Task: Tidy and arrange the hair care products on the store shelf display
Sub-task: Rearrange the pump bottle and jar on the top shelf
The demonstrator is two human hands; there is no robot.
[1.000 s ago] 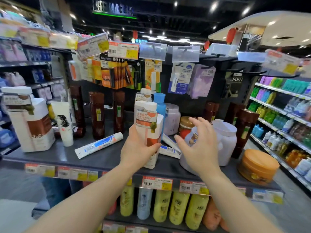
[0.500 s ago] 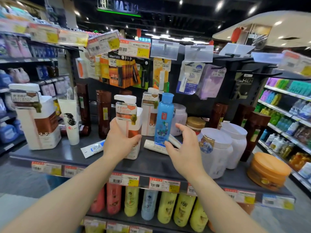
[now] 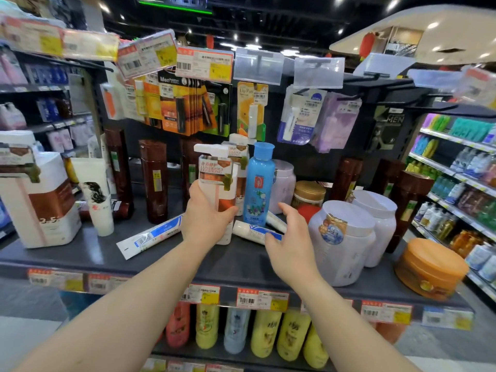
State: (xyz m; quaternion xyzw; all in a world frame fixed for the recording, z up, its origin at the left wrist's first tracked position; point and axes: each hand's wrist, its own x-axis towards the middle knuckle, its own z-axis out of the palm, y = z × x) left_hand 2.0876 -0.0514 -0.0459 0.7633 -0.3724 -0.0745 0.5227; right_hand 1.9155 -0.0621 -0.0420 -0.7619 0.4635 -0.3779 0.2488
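Meanwhile, the left hand point(image 3: 206, 218) gripped a white pump bottle point(image 3: 218, 189) standing upright on the dark shelf point(image 3: 241, 261), just beside a blue bottle point(image 3: 259, 183). The right hand point(image 3: 290, 237) hovered open-fingered over a lying white tube point(image 3: 252, 230).

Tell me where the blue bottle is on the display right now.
In the head view, the blue bottle stands upright at the centre of the grey shelf, just right of the white pump bottle held by the left hand, with a lavender jar behind it.
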